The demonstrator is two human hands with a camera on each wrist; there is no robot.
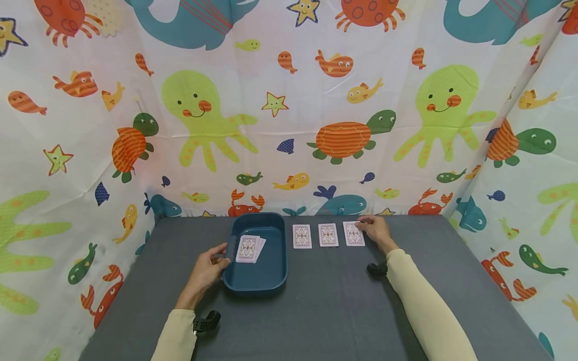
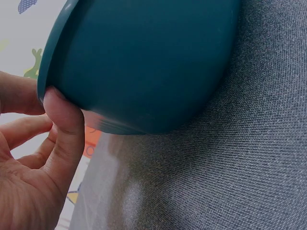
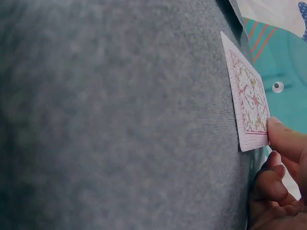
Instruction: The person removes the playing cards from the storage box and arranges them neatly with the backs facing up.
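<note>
- Blue plastic, and that's our landmark: the tray (image 1: 268, 271), round-cornered and smooth-walled, resting on grey cloth (image 1: 325, 301).
- Left hand (image 1: 207, 268) at the tray's left side, thumb and fingers pinching its wall by the rim!
- Right hand (image 1: 376, 229), well to the right of the tray, touches the far right corner of the right-hand card (image 1: 353, 234); whether it pinches that corner, I can't tell.
- Look at the row, right of the tray: left-hand card (image 1: 302, 236) nearest, then the middle card (image 1: 328, 235), then the touched one, slightly askew.
- Inside the tray, left half of the floor, lie the overlapping cards (image 1: 248, 249), one poking out at an angle.
- Handsome backs, all facing up: white borders, thin reddish frames, ornate scrollwork with yellowish touches.
- Any lettering in that scrollwork? Too fine to read from this view.
- Edges: the table's far edge runs just behind tray and row, a sea-animal backdrop (image 1: 271, 135) beyond.
- Room: narrow gap from tray to nearest card, slim strips between cards, and a broad stretch of cloth in front of the tray, between both arms.
</note>
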